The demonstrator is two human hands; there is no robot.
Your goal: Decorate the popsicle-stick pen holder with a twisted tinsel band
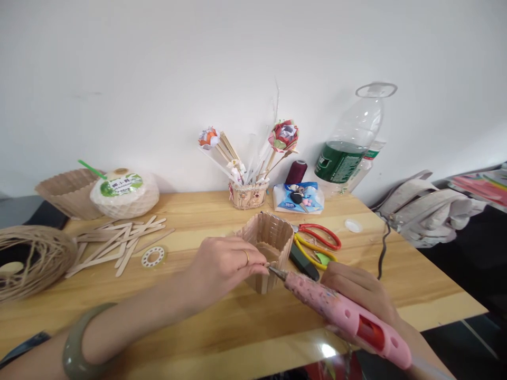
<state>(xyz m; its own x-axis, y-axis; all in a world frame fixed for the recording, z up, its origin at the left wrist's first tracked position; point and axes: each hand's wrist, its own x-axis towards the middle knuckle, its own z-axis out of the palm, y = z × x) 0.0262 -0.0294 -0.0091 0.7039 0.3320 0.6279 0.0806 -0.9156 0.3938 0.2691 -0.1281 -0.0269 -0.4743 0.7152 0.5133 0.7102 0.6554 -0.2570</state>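
Nearest, at about five o'clock, the right hand (358, 293) is wrapped around a pink plastic hot-glue gun (348, 316), whose metal nozzle touches the near rim of a small fluted pot built of wooden craft sticks (269, 240). The left hand (222, 266), coming in from seven o'clock, pinches that same rim with fingertips closed, right beside the nozzle. The pot stands upright at the middle of the pale wooden surface (237, 327).

To do this well, I judge the glue should go on in a small bead, fingers kept off the hot tip, and the stick pressed steady until it sets.

At three o'clock of the pot lie red-and-yellow-handled scissors (317, 243). At nine o'clock lie loose flat wooden sticks (119, 240) and, farther out, a coil of tan twine (31, 258). At twelve o'clock, by the wall, stands a small basket of paper flowers (249, 192), with a clear plastic bottle (348, 148) at one o'clock.
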